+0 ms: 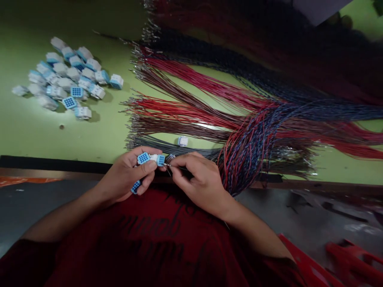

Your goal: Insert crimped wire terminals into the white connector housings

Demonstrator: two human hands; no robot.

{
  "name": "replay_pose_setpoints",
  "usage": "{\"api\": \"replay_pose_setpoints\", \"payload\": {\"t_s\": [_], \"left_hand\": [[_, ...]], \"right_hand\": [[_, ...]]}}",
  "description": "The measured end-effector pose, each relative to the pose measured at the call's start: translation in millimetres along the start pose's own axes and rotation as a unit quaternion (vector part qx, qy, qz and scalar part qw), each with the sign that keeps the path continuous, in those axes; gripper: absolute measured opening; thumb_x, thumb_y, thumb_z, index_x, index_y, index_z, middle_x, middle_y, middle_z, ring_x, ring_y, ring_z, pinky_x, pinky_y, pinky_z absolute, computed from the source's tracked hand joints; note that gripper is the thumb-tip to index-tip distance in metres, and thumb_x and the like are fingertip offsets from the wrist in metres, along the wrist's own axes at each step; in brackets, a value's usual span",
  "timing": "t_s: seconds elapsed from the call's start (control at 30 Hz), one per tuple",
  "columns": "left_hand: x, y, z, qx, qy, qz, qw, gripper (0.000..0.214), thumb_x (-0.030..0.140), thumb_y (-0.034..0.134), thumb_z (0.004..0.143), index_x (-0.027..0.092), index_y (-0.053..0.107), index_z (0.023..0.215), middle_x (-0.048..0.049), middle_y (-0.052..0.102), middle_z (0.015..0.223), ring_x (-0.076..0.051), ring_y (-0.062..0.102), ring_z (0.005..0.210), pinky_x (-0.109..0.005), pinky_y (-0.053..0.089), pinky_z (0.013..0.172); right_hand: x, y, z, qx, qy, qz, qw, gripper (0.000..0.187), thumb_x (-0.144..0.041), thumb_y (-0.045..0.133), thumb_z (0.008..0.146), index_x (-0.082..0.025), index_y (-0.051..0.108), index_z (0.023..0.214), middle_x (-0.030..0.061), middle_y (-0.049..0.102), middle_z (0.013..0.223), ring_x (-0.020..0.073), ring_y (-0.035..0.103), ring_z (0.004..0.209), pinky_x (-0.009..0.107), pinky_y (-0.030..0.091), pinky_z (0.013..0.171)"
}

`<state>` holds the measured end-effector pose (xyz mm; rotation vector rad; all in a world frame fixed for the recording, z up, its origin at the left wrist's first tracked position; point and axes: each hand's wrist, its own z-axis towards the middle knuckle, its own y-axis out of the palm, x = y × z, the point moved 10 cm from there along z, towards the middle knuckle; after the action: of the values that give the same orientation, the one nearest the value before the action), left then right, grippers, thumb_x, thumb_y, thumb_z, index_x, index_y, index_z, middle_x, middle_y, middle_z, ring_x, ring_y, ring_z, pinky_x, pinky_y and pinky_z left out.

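Note:
My left hand [131, 171] is closed around several blue-and-white connector housings. One connector housing [160, 160] is pinched between thumb and fingers with its blue holed face turned right; another blue housing [143, 158] shows above the thumb, and a third [136, 186] sticks out lower among the fingers. My right hand [197, 175] pinches a thin wire with a metal terminal [168, 164] at its end, right at the face of the pinched housing. Whether the terminal is inside a hole I cannot tell. A single white connector housing [182, 141] lies on the wires just beyond my hands.
A heap of blue-and-white connector housings [66, 79] lies at the left of the green table [98, 139]. Bundles of red wires [185, 109], brown, grey and dark blue wires [323, 109] spread across the right, terminals leftward. Red plastic stools [350, 255] stand below the table edge.

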<state>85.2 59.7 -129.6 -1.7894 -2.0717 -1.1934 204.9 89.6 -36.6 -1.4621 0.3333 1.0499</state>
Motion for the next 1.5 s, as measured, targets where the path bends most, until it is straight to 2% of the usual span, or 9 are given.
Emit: {"api": "replay_pose_setpoints", "payload": {"t_s": [0.17,0.33,0.53,0.73,0.9,1.23,1.5], "left_hand": [[0,3.2,1,-0.012,-0.004,-0.011,1.000,0.038,0.039,0.079,0.079,0.017,0.056,0.100,0.0070,0.058,0.047,-0.006,0.043,0.030,-0.014,0.030,0.032],[-1,3.7,4,0.005,-0.004,0.022,1.000,0.040,0.039,0.079,0.077,0.016,0.056,0.100,0.0074,0.056,0.043,-0.006,0.042,0.029,-0.014,0.029,0.032],[2,9.1,0,-0.001,0.005,0.037,0.999,0.037,0.043,0.075,0.081,0.016,0.055,0.097,0.0060,0.058,0.046,-0.006,0.042,0.029,-0.016,0.029,0.033],[3,15.7,1,0.004,0.007,0.058,0.998,0.040,0.043,0.077,0.078,0.015,0.056,0.096,0.0068,0.057,0.044,-0.006,0.042,0.029,-0.015,0.027,0.033],[8,20.0,1,0.000,0.019,0.065,0.998,0.035,0.041,0.074,0.081,0.016,0.055,0.096,0.0062,0.058,0.046,-0.007,0.043,0.029,-0.016,0.028,0.033],[7,22.5,14,0.011,0.005,0.072,0.997,0.036,0.039,0.075,0.078,0.015,0.055,0.097,0.0071,0.057,0.046,-0.007,0.046,0.031,-0.016,0.030,0.033],[11,20.5,13,0.003,0.022,0.065,0.998,0.031,0.038,0.071,0.084,0.017,0.054,0.100,0.0059,0.062,0.055,-0.007,0.049,0.032,-0.017,0.032,0.034]], "right_hand": [[-2,2,1,0.003,-0.019,-0.001,1.000,0.011,-0.009,0.059,0.090,-0.018,0.063,0.084,-0.0002,0.075,0.078,0.0116,0.065,0.068,0.026,0.049,0.069],[-2,10,0,-0.017,-0.032,-0.011,0.999,0.010,-0.012,0.057,0.092,-0.018,0.063,0.086,0.0011,0.074,0.076,0.0124,0.066,0.067,0.027,0.048,0.071],[1,6,-1,-0.042,-0.006,0.069,0.997,0.009,-0.014,0.055,0.094,-0.018,0.062,0.091,0.0010,0.074,0.082,0.0110,0.065,0.071,0.024,0.049,0.070],[-3,7,-6,-0.043,-0.028,0.019,0.999,0.011,-0.012,0.053,0.093,-0.019,0.059,0.086,0.0016,0.070,0.077,0.0126,0.062,0.070,0.026,0.048,0.070],[3,0,-6,-0.025,0.000,0.046,0.999,0.010,-0.012,0.054,0.092,-0.019,0.057,0.087,-0.0006,0.068,0.074,0.0103,0.060,0.064,0.022,0.046,0.064],[12,3,-4,-0.023,-0.004,-0.008,1.000,0.013,-0.011,0.050,0.093,-0.019,0.058,0.086,0.0013,0.069,0.073,0.0123,0.061,0.065,0.025,0.047,0.066],[16,-5,6,-0.049,0.037,0.070,0.996,0.012,-0.012,0.054,0.093,-0.018,0.061,0.086,0.0000,0.071,0.075,0.0103,0.064,0.066,0.022,0.048,0.064]]}}
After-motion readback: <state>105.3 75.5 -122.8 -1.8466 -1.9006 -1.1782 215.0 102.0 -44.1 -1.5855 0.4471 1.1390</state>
